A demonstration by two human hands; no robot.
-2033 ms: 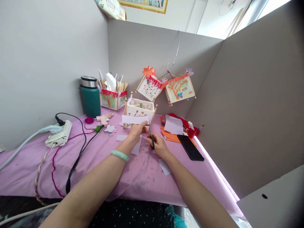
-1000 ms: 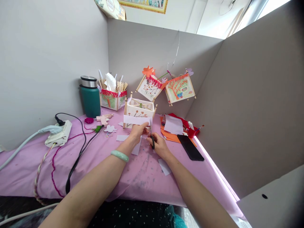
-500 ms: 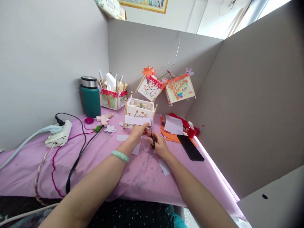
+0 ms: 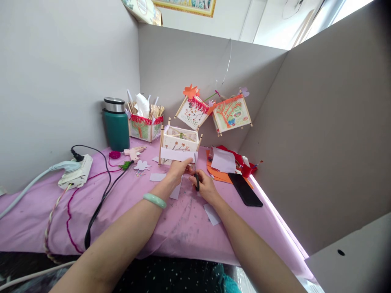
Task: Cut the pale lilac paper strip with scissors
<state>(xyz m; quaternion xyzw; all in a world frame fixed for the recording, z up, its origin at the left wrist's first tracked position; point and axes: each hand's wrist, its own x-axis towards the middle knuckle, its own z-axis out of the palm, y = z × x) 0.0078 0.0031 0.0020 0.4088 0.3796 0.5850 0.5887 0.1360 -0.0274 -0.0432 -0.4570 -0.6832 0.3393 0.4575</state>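
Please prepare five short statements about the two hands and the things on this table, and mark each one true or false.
1. The right hand holds black-handled metal scissors. True.
2. The left hand holds a paintbrush. False: it holds a pale lilac rectangular paper strip.
3. A flat black rectangular phone lies to the right of the right hand. True.
4. A smooth pale-green round bangle circles the right wrist. False: the bangle is on the left wrist.
5. A teal-green cylindrical bottle stands to the left of the red-fringed painted box. True.
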